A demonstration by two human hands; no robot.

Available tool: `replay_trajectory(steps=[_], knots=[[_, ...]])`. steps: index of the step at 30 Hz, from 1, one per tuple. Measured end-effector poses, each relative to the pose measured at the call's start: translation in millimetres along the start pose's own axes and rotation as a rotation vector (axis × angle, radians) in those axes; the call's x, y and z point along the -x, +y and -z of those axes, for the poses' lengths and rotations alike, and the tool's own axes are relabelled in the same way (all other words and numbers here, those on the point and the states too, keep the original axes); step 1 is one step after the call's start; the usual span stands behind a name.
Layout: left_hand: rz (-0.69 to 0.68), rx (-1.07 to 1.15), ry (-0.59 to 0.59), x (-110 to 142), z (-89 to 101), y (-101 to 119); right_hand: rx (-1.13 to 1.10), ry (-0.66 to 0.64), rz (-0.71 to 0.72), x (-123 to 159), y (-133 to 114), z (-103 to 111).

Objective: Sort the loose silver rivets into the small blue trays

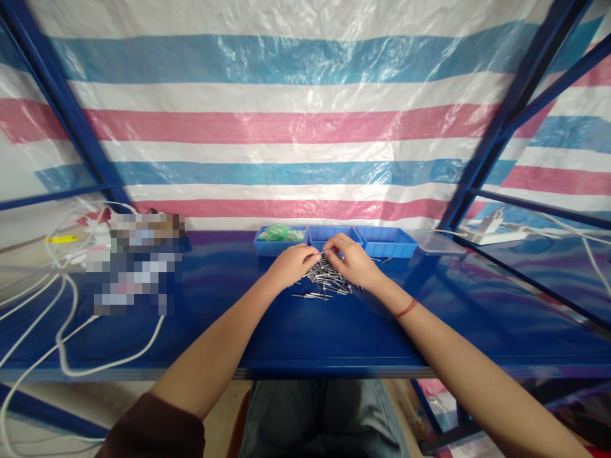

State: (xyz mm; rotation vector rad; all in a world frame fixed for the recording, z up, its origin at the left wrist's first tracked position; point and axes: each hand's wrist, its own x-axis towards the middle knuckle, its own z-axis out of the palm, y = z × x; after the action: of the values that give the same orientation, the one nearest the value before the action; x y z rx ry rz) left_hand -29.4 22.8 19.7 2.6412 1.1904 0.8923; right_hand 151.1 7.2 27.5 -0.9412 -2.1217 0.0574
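Striped sheeting [305,127] hangs behind a glossy blue table [329,343]. The left hand [293,264] and right hand [352,261] are pinched almost fingertip to fingertip, apparently on 1 thin metal piece [323,252], above a loose pile of pins [327,277] before 3 blue bins [389,243]. So slender a piece could slip from an uneven pinch and get lost among the others; a low wrist could scatter strays across the slick top.

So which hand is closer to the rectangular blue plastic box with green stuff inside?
Left. The left hand is by that box's near right corner; the right hand is farther off, to its right.
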Motion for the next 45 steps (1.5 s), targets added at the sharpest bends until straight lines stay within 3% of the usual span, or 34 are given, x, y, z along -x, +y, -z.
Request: replay_trajectory(steps=[6,10,22,29,33,36,39,42,45], knots=[[0.04,0.21,0.119,-2.4,-4.7,10.2,-0.359,0.087,-0.295,2.3,1.5,-8.3],[0.069,0.285,0.118,-2.0,-5.6,13.8,-0.458,0.13,-0.292,1.7,0.3,-7.9],[0.078,0.267,0.142,-2.5,-11.5,13.2,-0.355,0.112,-0.224,1.2,-5.0,-2.4],[0.128,0.344,0.284,-4.3,-4.5,14.9,-0.372,0.127,-0.24,1.1,1.9,1.2],[0.11,0.336,0.326,-4.6,-4.0,16.0,-0.333,0.03,-0.242,0.6,4.8,-0.1],[0.14,0.304,0.288,-4.6,-4.1,15.7,-0.235,0.019,-0.271,-3.6,10.9,-0.5],[0.133,0.172,0.216,-4.0,-2.6,11.0,0.035,0.167,-0.353,-9.7,22.7,2.4],[0.062,0.015,0.067,-2.2,1.1,3.3,0.395,0.186,-0.389,-13.0,33.6,8.3],[0.054,-0.079,-0.119,0.7,6.2,-2.8,0.558,0.161,-0.384,-12.0,34.6,15.7]])
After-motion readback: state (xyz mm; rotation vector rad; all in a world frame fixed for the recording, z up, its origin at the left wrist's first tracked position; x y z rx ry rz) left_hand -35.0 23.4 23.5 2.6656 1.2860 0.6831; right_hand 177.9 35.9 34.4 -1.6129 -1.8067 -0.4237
